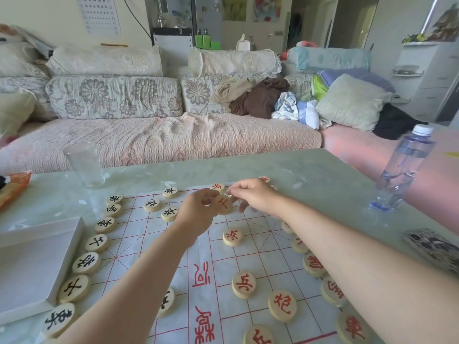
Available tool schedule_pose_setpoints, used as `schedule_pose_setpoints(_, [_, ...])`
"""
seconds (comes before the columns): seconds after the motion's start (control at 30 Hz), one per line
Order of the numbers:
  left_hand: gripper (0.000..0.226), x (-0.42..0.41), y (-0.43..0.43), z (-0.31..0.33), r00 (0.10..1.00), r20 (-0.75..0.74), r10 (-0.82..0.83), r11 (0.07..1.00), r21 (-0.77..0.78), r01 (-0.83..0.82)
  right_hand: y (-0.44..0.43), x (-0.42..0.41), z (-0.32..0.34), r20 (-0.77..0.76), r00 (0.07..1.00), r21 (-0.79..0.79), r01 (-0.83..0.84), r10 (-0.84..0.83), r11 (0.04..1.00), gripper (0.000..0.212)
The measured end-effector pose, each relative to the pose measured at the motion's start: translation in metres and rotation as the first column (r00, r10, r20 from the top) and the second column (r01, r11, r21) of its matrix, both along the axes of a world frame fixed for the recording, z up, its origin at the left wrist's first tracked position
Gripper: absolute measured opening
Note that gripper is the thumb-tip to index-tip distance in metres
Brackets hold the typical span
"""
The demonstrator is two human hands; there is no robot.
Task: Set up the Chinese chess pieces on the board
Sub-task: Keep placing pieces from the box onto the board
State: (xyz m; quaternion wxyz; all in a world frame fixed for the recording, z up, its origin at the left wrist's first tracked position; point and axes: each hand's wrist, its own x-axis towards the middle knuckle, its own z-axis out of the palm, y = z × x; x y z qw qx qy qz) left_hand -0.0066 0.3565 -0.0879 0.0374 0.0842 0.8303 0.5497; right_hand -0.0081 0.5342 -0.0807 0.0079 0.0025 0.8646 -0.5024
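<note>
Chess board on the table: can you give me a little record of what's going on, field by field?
board: red-lined sheet on the table
black pieces: mostly a row along the board's left edge
red pieces: spread over the right side
left hand: pinches a red-marked piece, tilted, over the far end
right hand: fingers curled by that piece; hold unclear
nearby: glass, water bottle, white box
</note>
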Motion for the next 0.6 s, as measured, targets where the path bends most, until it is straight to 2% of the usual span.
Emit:
schedule_pose_setpoints(0.17, [0.021, 0.011, 0.028, 0.02, 0.994, 0.106, -0.022, 0.967, 0.255, -0.005, 0.019, 0.022, 0.021, 0.012, 0.999, -0.157, -0.044, 0.046, 0.987, 0.015])
schedule_pose_setpoints(0.27, [0.021, 0.015, 0.049, 0.025, 0.988, 0.155, -0.002, 0.95, 0.309, -0.046, 0.036, 0.033, 0.03, -0.015, 1.0, -0.204, -0.003, 0.0, 0.979, 0.018])
schedule_pose_setpoints(0.4, [0.02, 0.019, 0.079, 0.03, 0.971, 0.237, 0.017, 0.921, 0.374, -0.108, 0.059, 0.048, 0.034, -0.061, 0.997, -0.097, 0.045, -0.051, 0.994, 0.038])
schedule_pose_setpoints(0.5, [0.022, 0.022, 0.096, 0.032, 0.965, 0.26, -0.01, 0.906, 0.41, -0.101, 0.074, 0.05, 0.032, -0.123, 0.988, -0.031, 0.091, -0.095, 0.995, 0.04])
schedule_pose_setpoints(0.57, [0.023, 0.021, 0.105, 0.03, 0.969, 0.248, -0.022, 0.919, 0.387, -0.078, 0.082, 0.051, 0.028, -0.154, 0.981, 0.04, 0.128, -0.121, 0.991, 0.041])
schedule_pose_setpoints(0.6, [0.019, 0.021, 0.109, 0.027, 0.976, 0.216, -0.018, 0.943, 0.327, -0.055, 0.087, 0.051, 0.026, -0.167, 0.978, 0.063, 0.138, -0.126, 0.988, 0.042])
